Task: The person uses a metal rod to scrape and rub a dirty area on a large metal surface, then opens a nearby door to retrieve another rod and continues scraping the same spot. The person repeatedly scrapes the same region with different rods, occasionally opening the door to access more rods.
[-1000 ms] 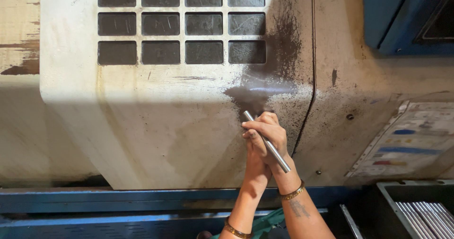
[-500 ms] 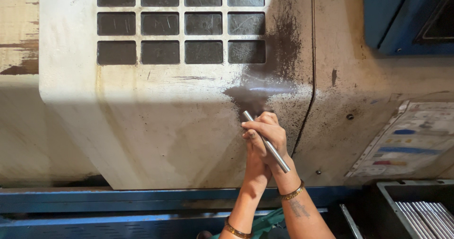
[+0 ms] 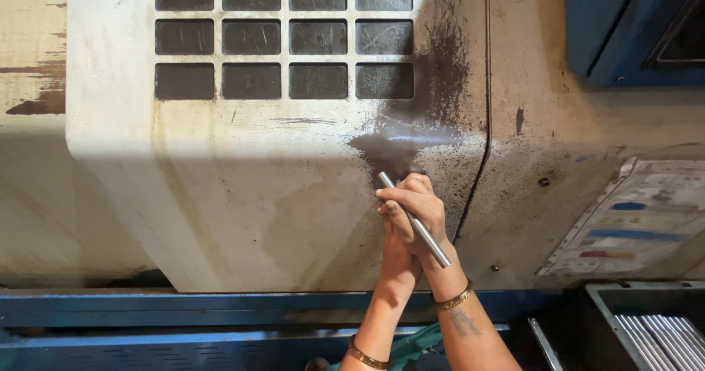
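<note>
Against the machine cover (image 3: 242, 195), pressed-together hands (image 3: 407, 220) pinch a slanted steel rod (image 3: 415, 220).

Machine cover (image 3: 242, 195) fills middle of scene. Window grid (image 3: 283, 37) in cover, far part, left of centre. Both hands together at cover's right part, near side: right hand (image 3: 415, 209) over left hand (image 3: 396, 257), metal rod (image 3: 413, 220) in right hand, slanting far-left to near-right. Seam (image 3: 485, 107) just right of hands. Label sheet (image 3: 635, 220) far right on machine. Tray (image 3: 598, 305) near right corner, rods (image 3: 664, 338) inside. Rail (image 3: 183, 316) along near edge, before cover.
</note>
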